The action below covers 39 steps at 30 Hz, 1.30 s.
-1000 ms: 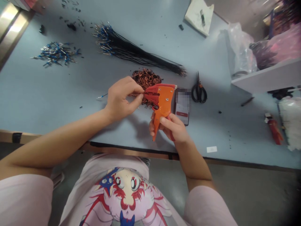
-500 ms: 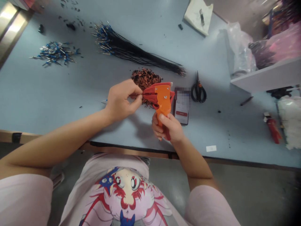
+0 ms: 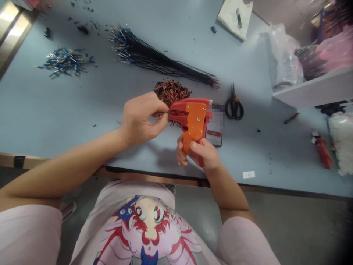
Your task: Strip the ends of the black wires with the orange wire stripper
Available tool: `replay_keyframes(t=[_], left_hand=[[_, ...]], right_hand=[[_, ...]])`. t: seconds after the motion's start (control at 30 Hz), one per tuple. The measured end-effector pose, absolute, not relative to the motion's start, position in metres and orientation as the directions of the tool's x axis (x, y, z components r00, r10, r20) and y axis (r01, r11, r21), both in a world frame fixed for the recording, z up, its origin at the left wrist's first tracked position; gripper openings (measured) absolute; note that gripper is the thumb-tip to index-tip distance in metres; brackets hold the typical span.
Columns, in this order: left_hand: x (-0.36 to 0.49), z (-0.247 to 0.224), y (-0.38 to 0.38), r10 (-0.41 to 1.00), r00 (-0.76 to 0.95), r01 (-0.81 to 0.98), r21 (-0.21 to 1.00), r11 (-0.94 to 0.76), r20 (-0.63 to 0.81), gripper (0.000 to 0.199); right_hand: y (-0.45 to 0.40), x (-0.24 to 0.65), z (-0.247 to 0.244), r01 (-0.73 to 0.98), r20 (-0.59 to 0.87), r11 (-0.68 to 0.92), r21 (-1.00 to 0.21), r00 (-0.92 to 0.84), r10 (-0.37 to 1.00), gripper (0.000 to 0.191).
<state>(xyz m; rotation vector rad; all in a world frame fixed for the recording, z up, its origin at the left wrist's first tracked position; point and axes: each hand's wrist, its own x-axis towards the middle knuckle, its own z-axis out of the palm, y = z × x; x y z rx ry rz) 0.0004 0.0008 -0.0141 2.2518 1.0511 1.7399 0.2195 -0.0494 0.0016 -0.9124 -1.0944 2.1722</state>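
My right hand (image 3: 202, 151) is wrapped round the handles of an orange and red wire stripper (image 3: 196, 119). The tool's red jaws point left, towards my left hand (image 3: 146, 117). Thumb and forefinger of that hand are pinched right at the jaw tips, on a thin piece of wire that is mostly hidden by the fingers. Just behind the jaws lies a pile of short brown and black wire scraps (image 3: 171, 91). Farther back is a bundle of long black wires (image 3: 165, 59) with blue and metal ends on the left.
A heap of blue-and-metal connectors (image 3: 66, 62) lies at the left. Right of the stripper are a phone (image 3: 214, 137), partly covered by the tool, and black-handled scissors (image 3: 234, 108). A white pad (image 3: 234, 18) sits at the back; a shelf edge (image 3: 311, 82) and red tool (image 3: 322, 151) are farther right.
The stripper has shifted slightly right, over more of the phone, and its handles look farther apart. My left hand keeps its pinch in nearly the same place.
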Motion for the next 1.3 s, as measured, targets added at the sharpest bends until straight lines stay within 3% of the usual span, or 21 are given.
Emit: replay_keyframes(t=[0.23, 0.57, 1.3], left_hand=[[-0.001, -0.017, 0.004, 0.575, 0.078, 0.465, 0.480, -0.744, 0.815, 0.010], [-0.003, -0.021, 0.006, 0.611, 0.115, 0.436, 0.513, -0.739, 0.783, 0.011], [0.000, -0.024, 0.006, 0.623, 0.094, 0.364, 0.556, -0.747, 0.776, 0.008]], right_hand=[[-0.048, 0.231, -0.002, -0.163, -0.251, -0.460, -0.873, -0.659, 0.709, 0.054], [-0.046, 0.228, -0.007, -0.138, -0.350, -0.492, -0.859, -0.542, 0.764, 0.050], [-0.047, 0.223, 0.004, -0.138, -0.336, -0.473, -0.870, -0.535, 0.775, 0.035]])
